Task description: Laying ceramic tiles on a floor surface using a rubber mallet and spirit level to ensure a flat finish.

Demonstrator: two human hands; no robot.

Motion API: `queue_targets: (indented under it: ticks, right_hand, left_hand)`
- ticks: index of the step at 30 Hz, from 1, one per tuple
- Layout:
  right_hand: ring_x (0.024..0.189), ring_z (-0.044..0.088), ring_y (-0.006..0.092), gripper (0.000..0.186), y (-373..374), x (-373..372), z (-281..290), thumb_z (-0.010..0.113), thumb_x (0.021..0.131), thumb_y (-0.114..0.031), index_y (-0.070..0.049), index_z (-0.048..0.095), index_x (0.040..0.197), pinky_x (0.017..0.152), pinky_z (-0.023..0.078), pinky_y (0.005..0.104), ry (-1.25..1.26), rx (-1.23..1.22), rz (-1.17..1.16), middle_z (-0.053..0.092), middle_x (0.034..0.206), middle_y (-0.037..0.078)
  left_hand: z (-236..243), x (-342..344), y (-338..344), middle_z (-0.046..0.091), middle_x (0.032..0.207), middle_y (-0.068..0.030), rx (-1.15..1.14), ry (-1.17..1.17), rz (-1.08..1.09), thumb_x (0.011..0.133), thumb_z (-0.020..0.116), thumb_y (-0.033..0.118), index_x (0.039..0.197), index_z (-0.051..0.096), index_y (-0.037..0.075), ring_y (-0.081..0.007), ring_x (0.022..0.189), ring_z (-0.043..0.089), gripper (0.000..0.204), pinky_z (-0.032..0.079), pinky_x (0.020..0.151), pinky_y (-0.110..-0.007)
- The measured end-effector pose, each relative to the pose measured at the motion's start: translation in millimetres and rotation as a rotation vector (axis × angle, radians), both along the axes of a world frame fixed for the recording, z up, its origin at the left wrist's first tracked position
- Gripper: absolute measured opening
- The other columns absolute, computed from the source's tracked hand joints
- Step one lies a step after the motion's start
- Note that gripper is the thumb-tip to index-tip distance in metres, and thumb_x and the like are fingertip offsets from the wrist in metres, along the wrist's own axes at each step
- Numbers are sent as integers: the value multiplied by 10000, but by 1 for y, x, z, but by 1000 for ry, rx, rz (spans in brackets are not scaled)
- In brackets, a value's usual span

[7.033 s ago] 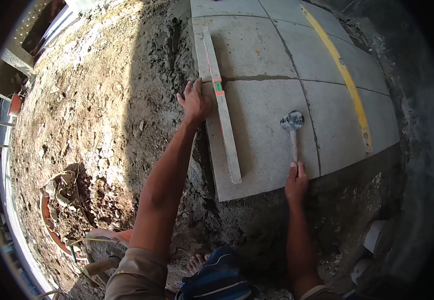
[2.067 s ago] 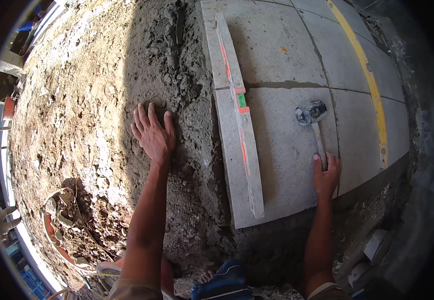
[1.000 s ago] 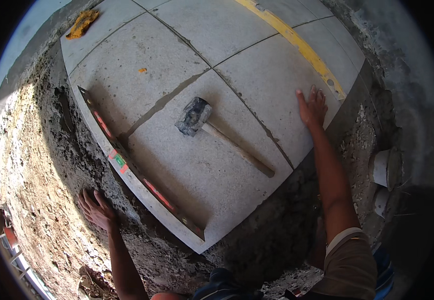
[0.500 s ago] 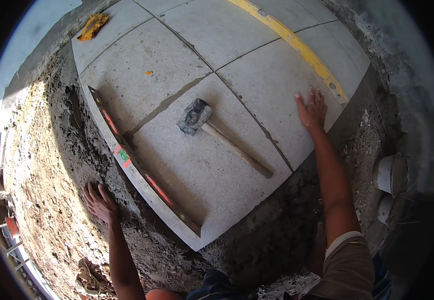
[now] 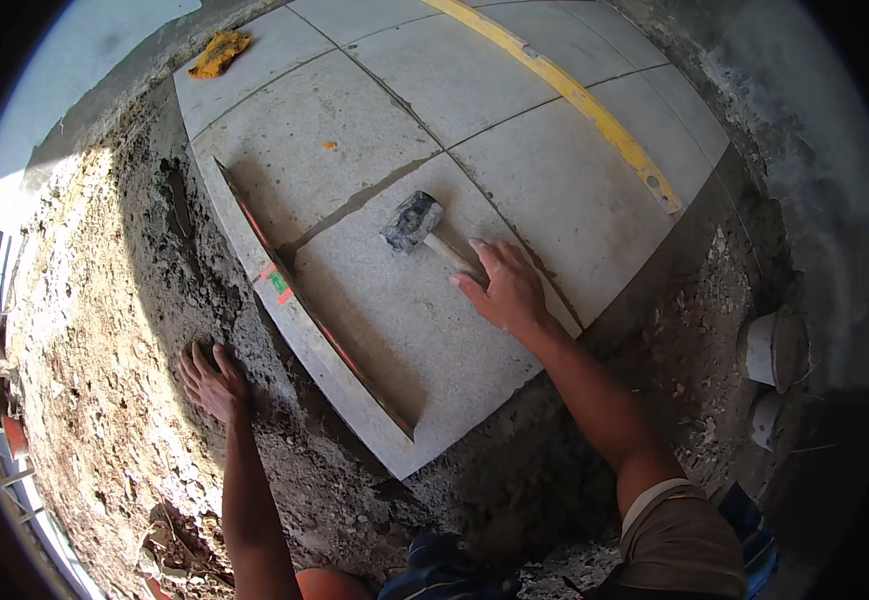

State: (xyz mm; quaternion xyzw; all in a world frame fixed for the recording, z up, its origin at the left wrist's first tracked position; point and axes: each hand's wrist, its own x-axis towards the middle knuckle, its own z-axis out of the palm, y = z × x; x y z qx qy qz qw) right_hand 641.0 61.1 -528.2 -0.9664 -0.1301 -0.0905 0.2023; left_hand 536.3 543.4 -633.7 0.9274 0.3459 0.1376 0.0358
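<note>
A rubber mallet (image 5: pixel 413 222) with a black head and a wooden handle lies on the nearest grey floor tile (image 5: pixel 374 300). Over the middle of its handle is my right hand (image 5: pixel 510 288), thumb and fingers apart and not closed round it; the hand covers the handle's lower end. My left hand (image 5: pixel 214 384) rests, fingers spread, on the rough ground left of the tiles. Between that hand and the mallet, a spirit level (image 5: pixel 306 325) with a green vial and red strips lies along the tile's left edge.
A long yellow straightedge (image 5: pixel 579 97) crosses the tiles at the right. An orange-yellow cloth (image 5: pixel 220 53) lies at the far left corner. Dark wet mortar (image 5: pixel 514 480) borders the near tile edge. White round containers (image 5: pixel 762 350) stand at the right.
My right hand has left the tile by the yellow straightedge and moved left to the mallet's handle. My left hand stays on the ground. The whole view has shifted slightly.
</note>
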Motion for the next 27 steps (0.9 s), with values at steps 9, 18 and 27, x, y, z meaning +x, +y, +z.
queue_targets:
  ticks: [9, 18, 27]
  right_hand:
    - [918, 661, 435, 315, -5, -33, 4, 571, 1022, -302, -22, 644, 1144, 780, 532, 528, 25, 51, -142, 658, 1058, 205]
    - [943, 664, 435, 319, -36, -61, 10, 561, 1024, -325, -48, 642, 1160, 807, 531, 535, 15, -11, -183, 656, 1098, 195]
    - [1052, 649, 428, 334, -28, -50, 15, 531, 1039, -341, -47, 624, 1170, 865, 530, 525, 159, -48, -253, 640, 1157, 200]
  left_hand:
    - [-1, -8, 11, 287, 1683, -113, -59, 34, -14, 1013, 391, 687, 1560, 437, 166, -326, 1569, 205, 757, 153, 1257, -543]
    - [-7, -15, 38, 192, 1714, -117, -201, 109, -110, 978, 416, 735, 1615, 335, 192, -344, 1584, 127, 841, 99, 1258, -566]
    - [-5, -17, 34, -37, 1726, -188, -228, 345, -197, 977, 359, 761, 1668, 109, 188, -403, 1586, -58, 932, 13, 1250, -583]
